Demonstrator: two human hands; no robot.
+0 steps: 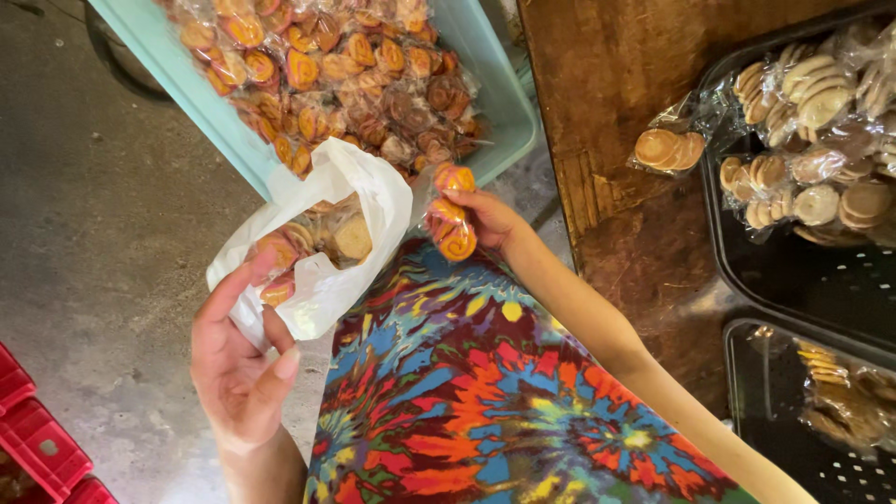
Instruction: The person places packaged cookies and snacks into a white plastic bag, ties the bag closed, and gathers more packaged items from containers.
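The person sits over a bare concrete floor [103, 187], lap covered in bright tie-dye cloth [467, 373]. The left hand [238, 359] is closed on the gathered lower edge of a thin white plastic bag [327, 233], thumb and fingers pinching the film so the mouth stays open upward; inside it a few clear packs of round biscuits already show. The right hand [485, 219] grips a small clear packet of orange swirl biscuits [450, 219], held upright just beside the bag's open mouth, near enough to go in with little reach. Right above, a pale green tub [504, 103] is heaped with more of the same cellophane packets, orange and brown spirals showing through; it sits close to the knees, presumably so each pack is one short reach away. To the right stands a dark wooden desk [616, 103] with one stray packet of plain tan biscuits [665, 149] lying flat on it, touching the edge of a black perforated tray [793, 280] stacked with pale round biscuits in clear wrap. A second black tray [775, 411] below holds a few packs. Red crates [37, 439] sit at the lower left corner. I can make out no labels on the wrappers.
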